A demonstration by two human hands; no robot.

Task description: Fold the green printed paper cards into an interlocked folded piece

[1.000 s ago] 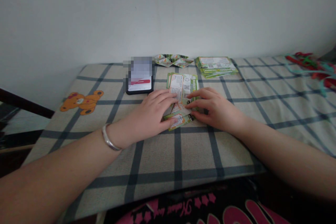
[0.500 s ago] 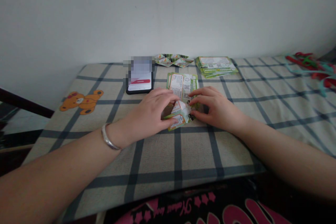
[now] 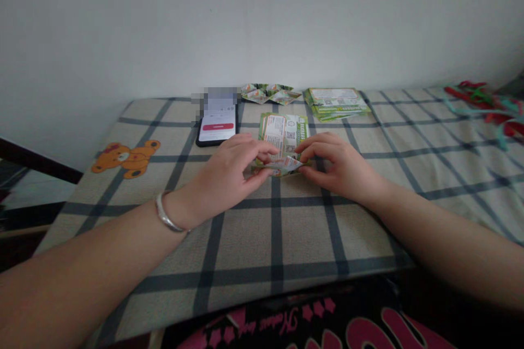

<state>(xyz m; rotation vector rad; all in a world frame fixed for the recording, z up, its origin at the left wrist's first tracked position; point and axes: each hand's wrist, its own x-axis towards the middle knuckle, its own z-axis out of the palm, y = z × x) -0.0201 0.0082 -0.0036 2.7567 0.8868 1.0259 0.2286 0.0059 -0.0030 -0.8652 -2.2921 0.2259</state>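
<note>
Between my two hands is a small folded paper [image 3: 286, 164], printed green, white and orange, held low over the cloth. My left hand [image 3: 235, 172] pinches its left side between thumb and fingers. At its right corner my right hand [image 3: 339, 166] closes thumb and fingertips on it. Just beyond lies a flat printed leaflet [image 3: 282, 128] with square codes and a green edge, its near part hidden behind the folded paper and fingers. Further back stands a row of folded paper pieces [image 3: 270, 94] near the wall.
A stack of leaflets [image 3: 338, 102] lies at the back right. Left of the middle is a phone [image 3: 216, 130] with a lit screen. An orange bear picture [image 3: 126, 158] lies at the left on the checked tablecloth [image 3: 245, 251]. Red and teal ribbons [image 3: 491, 106] lie far right.
The folded paper has tipped from showing its broad printed face to a flatter, narrower shape, slightly farther from me. My left hand has moved a little with it; the right keeps its grip.
</note>
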